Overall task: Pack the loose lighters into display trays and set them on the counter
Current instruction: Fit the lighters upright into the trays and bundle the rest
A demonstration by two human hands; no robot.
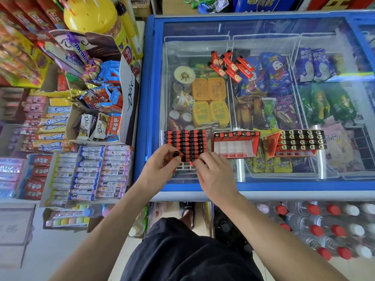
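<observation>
Three display trays stand in a row on the freezer's glass lid point(263, 29). The left tray point(185, 142) is packed with red-and-black lighters in several rows. My left hand point(162, 165) pinches one red lighter with a black cap point(176, 154) at that tray's near left corner. My right hand point(213, 171) has its fingertips on the tray's near edge, fingers curled; what they hold is hidden. The middle tray point(235, 146) holds one back row and bare slots. The right tray point(298, 141) is nearly full. Several loose red lighters point(231, 65) lie farther back on the glass.
The freezer's blue frame point(146, 98) borders the glass on the left and front. Candy and chocolate boxes point(97, 110) crowd the shelves at the left. Bottled water with red and white caps point(324, 230) is stacked on the floor at the right.
</observation>
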